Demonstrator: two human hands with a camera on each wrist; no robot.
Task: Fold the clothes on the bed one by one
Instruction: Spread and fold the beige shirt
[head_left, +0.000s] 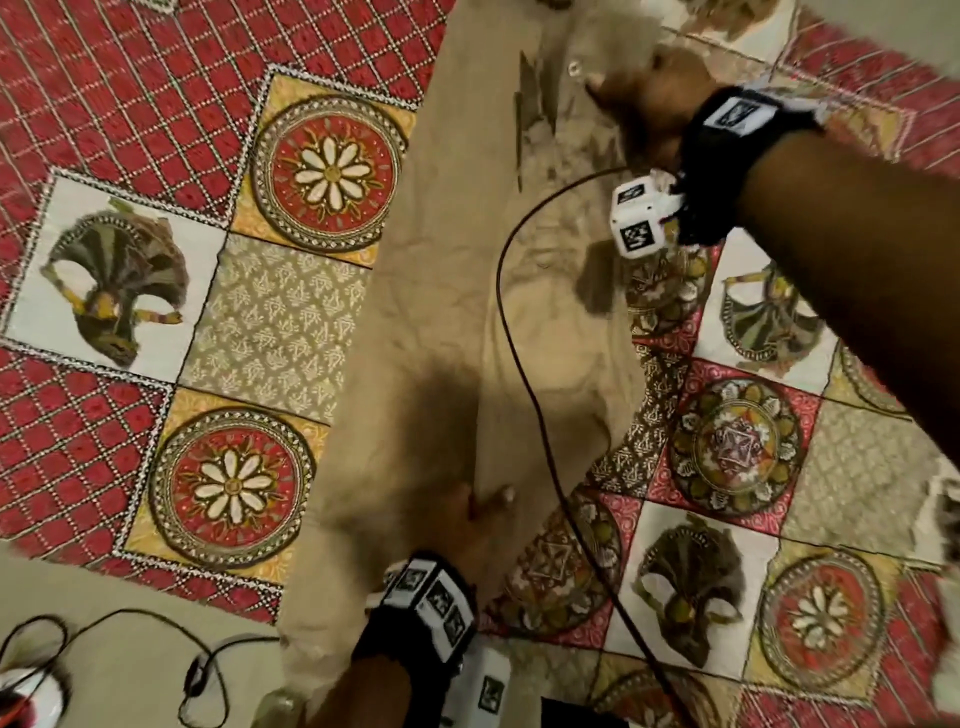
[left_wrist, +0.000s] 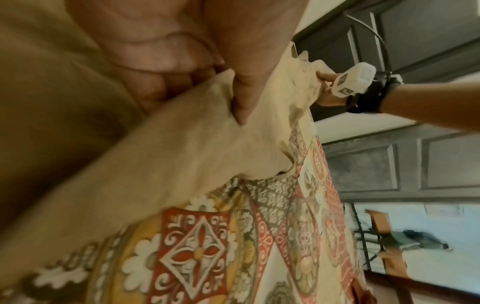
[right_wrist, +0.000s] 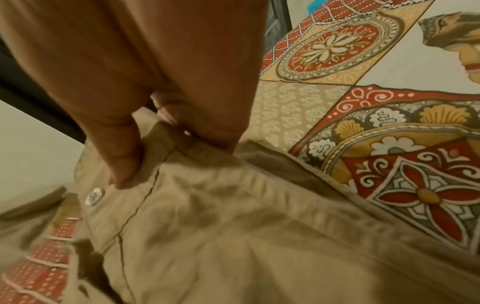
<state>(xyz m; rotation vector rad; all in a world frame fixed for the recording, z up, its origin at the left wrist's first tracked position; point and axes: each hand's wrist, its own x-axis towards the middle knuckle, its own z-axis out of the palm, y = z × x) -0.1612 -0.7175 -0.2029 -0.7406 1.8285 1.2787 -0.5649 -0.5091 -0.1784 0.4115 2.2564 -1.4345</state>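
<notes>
The left hand (head_left: 470, 525) pinches the lower end of the beige trousers (head_left: 441, 322) at bottom centre of the head view; the right hand (head_left: 649, 104) grips their buttoned waistband (button (right_wrist: 94, 196) beside the thumb) at upper right. The trousers stretch between them over the patterned bedspread (head_left: 130, 130), crossed by a black cable (head_left: 519, 364)

The bed (head_left: 130, 93), covered by a patchwork-print sheet of red lattice, floral medallions and dancer panels, carried a long beige cotton garment with a white button (head_left: 441, 291) laid lengthwise along it. A thin black cable (head_left: 524, 374) trailed across the garment and sheet.
</notes>
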